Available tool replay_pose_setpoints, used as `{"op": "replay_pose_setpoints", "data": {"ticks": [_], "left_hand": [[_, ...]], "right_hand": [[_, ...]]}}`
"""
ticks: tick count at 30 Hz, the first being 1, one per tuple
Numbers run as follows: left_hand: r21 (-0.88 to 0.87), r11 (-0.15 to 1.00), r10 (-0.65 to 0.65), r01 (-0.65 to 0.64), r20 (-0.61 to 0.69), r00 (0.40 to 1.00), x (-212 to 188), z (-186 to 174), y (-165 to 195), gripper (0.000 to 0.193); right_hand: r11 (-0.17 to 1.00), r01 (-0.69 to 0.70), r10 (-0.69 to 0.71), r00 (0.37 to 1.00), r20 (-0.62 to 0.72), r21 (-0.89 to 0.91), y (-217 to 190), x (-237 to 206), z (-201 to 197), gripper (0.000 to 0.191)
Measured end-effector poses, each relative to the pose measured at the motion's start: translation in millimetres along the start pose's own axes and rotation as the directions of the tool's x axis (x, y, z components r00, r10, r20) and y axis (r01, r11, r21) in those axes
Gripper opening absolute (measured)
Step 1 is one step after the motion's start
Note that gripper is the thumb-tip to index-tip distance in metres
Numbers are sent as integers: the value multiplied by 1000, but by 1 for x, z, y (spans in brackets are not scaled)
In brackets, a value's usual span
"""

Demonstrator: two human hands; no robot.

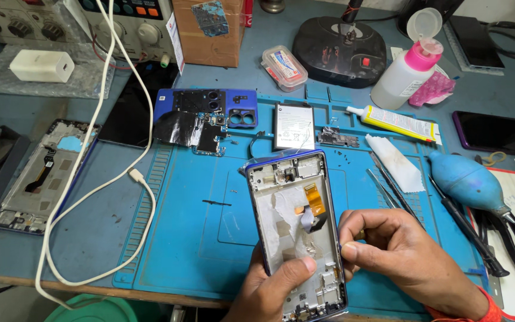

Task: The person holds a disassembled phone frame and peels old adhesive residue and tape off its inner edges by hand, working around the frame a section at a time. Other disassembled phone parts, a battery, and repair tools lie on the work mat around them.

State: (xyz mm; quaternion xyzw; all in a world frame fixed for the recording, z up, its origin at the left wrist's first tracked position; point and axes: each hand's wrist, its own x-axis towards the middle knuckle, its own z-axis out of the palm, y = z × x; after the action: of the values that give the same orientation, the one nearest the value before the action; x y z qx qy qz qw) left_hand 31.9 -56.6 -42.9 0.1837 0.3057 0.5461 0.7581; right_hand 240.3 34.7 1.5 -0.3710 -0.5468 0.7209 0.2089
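Held thing: an opened smartphone frame with a blue rim, white inner chassis and orange flex ribbon [296, 229], tilted up above the near edge of the blue silicone repair mat [192, 238], near its right half.
Left hand: the left hand [272, 289] grasps the frame from below, thumb pressed on the lower inner chassis.
Right hand: the right hand [397, 256] is curled beside the frame's right rim, fingertips pinching at the small dark flex near the orange ribbon; what exactly they grip I cannot tell.
Mat centre: bare mat lies left of the frame, open up to the white charging cable [141, 179] looping along the mat's left edge.
Far edge of mat: a blue phone back cover with black shielding [204, 116], a flat grey battery [294, 126] and a small circuit board [338, 138] lie in a row.
Right side: metal tweezers [388, 185], a white wipe [396, 161], a yellow glue tube [397, 123] and a blue rubber air blower [469, 182] crowd close beside the right hand.
Left of mat: a second stripped phone frame [40, 176] lies well apart, near the table's left edge.
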Motion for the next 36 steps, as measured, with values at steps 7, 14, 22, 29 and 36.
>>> {"op": "replay_pose_setpoints", "data": {"ticks": [7, 14, 22, 29, 36], "left_hand": [[-40, 999, 30, -29, 31, 999, 0, 3, 2, 67], [-5, 998, 60, -60, 50, 997, -1, 7, 6, 65], [31, 999, -9, 10, -5, 1000, -1, 10, 11, 66], [52, 999, -19, 16, 74, 997, -2, 7, 14, 53], [-29, 1000, 7, -2, 194, 981, -2, 9, 16, 48]], "right_hand": [[1000, -17, 17, 1000, -19, -9, 0, 0, -1, 17], [999, 43, -44, 998, -33, -24, 3, -3, 5, 18], [997, -29, 29, 1000, 2, -65, -4, -6, -3, 18], [999, -30, 33, 996, 79, -43, -6, -2, -10, 19], [996, 30, -31, 1000, -5, -89, -1, -6, -5, 18]]}}
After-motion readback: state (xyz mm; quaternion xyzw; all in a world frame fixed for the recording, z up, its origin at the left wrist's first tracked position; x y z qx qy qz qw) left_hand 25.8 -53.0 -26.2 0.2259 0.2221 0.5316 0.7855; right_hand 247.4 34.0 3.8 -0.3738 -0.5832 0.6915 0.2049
